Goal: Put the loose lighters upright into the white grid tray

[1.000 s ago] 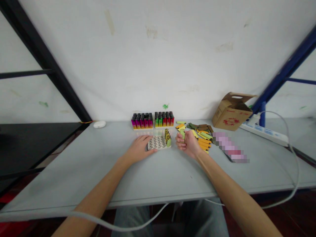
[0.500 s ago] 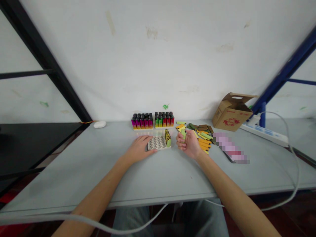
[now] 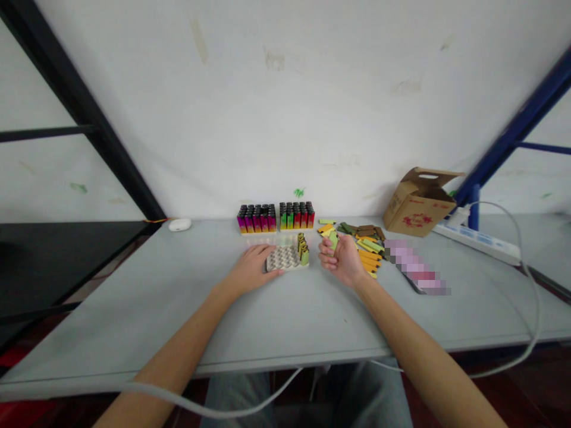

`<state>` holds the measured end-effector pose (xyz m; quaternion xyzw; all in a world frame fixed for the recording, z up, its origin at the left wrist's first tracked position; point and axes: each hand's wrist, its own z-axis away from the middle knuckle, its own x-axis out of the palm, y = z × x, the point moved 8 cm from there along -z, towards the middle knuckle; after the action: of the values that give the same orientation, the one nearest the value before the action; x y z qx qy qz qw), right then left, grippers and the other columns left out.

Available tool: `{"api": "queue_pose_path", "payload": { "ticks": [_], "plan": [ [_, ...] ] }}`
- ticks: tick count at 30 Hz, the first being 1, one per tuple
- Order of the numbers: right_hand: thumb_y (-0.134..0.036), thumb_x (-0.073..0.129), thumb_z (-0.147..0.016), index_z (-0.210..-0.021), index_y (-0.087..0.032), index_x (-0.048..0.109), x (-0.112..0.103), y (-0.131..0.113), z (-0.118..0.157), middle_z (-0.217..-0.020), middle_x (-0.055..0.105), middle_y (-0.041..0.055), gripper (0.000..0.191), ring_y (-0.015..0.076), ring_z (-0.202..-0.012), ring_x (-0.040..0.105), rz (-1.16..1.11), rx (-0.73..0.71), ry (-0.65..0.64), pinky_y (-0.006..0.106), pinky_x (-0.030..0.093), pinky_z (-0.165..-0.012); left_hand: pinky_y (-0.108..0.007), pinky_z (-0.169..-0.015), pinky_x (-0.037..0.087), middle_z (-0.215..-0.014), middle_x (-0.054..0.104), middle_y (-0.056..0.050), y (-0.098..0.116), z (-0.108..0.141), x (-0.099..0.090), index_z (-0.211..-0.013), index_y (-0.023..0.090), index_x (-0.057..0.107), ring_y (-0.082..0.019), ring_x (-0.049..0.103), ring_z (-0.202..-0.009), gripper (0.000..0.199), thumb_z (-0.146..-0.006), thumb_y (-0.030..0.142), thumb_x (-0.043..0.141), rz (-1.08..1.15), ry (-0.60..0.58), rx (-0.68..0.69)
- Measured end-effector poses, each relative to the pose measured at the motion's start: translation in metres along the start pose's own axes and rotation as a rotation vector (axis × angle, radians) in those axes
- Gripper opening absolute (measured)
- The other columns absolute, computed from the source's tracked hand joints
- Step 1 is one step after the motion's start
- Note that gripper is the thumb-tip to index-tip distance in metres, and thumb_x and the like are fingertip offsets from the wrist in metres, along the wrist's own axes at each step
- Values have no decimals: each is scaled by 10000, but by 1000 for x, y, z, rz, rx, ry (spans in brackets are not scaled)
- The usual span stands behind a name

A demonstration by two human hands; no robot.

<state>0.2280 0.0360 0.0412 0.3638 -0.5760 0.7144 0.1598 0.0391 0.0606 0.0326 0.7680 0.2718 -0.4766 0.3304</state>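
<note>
My left hand [image 3: 255, 268] grips the left end of a pale tray [image 3: 283, 260] with rows of holes, thumb along the near side and fingers across the far side. Several yellow-green lighters [image 3: 304, 255] stand upright in a row at the tray's right end. To the right of the tray, my right hand [image 3: 345, 261] is raised a little, fingers curled round another yellow-green lighter [image 3: 333, 239]. Beside and behind that hand lies a loose pile of lighters, among them orange ones [image 3: 369, 261] and olive and brown ones [image 3: 363, 230].
At the back stand a block of purple lighters [image 3: 257, 220] and a block of green and red lighters [image 3: 297, 216]. An open cardboard box [image 3: 414, 208], a power strip [image 3: 482, 242] and a blurred-out phone [image 3: 417, 270] lie right. A white case [image 3: 179, 224] sits left; a white cable [image 3: 537, 297] crosses the right side.
The lighter in my right hand has tilted slightly to the right. My left hand and the tray stay where they were.
</note>
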Motion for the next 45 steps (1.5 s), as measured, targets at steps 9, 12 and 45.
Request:
{"api": "queue_pose_path", "payload": {
  "ticks": [9,12,45],
  "plan": [
    [-431,426,-782,-699,-218,354,1,1,2,-560,334,-48,240,95,-445,318,31,21,28,191,280,-416,-467,-1068,340,-1315,537,-145,-2,1,2,-1321,167,492,-305,473,-1228,660,-813,580,571,15,1,-6],
    [-416,437,-786,-723,-217,383,1,3,1,-561,293,-65,216,83,-423,231,54,31,26,181,228,-387,-461,-1069,338,-1314,542,-138,-2,0,2,-1320,174,495,-298,478,-1223,656,-813,582,572,17,7,1],
    [-427,704,-721,-907,-224,644,-29,-37,-5,-907,663,22,282,153,-839,617,518,-467,303,285,511,-712,-456,-1059,346,-1263,614,-89,24,2,1,-1263,226,576,-289,522,-1195,699,-715,653,651,122,-61,200]
  ]
}}
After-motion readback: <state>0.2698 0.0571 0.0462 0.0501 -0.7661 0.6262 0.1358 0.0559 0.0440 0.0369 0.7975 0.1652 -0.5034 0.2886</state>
